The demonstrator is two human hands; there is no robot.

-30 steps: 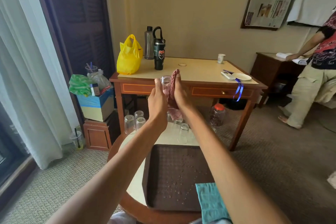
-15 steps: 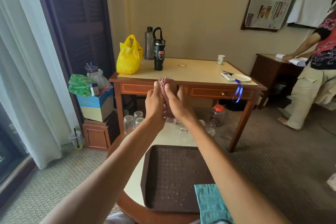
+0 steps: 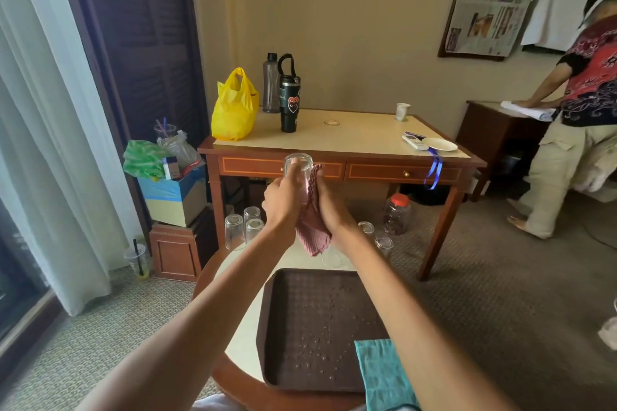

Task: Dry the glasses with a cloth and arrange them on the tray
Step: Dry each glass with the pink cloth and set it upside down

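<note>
Item under treatment: one clear glass [image 3: 298, 163], held in mid-air, clear of every surface. The left hand [image 3: 283, 202] grips it with fingers curled round its wall. The right hand [image 3: 329, 208] clasps a pink cloth [image 3: 313, 232] and presses it against the right side of the glass. The loose end of the cloth hangs beneath both hands. The lower part of the glass is covered by fingers and cloth, and which end is uppermost cannot be determined. Below the grip and nearer the person, a brown tray [image 3: 290, 364] lies on a round table [image 3: 243, 340], its surface dotted with droplets. A teal cloth [image 3: 384, 374] overlaps the tray's near right corner and is cut off by the lower frame edge. Below and left of the grip stand three upturned glasses [image 3: 234, 231]. Below and right are further glasses [image 3: 384, 243], partly hidden by the right forearm and the cloth, so their count is uncertain. Beyond the grip stands a desk [image 3: 350, 140] carrying a yellow bag [image 3: 233, 107], a grey bottle [image 3: 271, 83] and a black tumbler [image 3: 289, 100]. The tumbler bears a red heart figure; its small lettering is unreadable. High and right of the grip, newspaper sheets [image 3: 494, 0] hang on the wall, their print illegible. A second person [image 3: 584, 143] stands far right, cut off by the frame edge.
</note>
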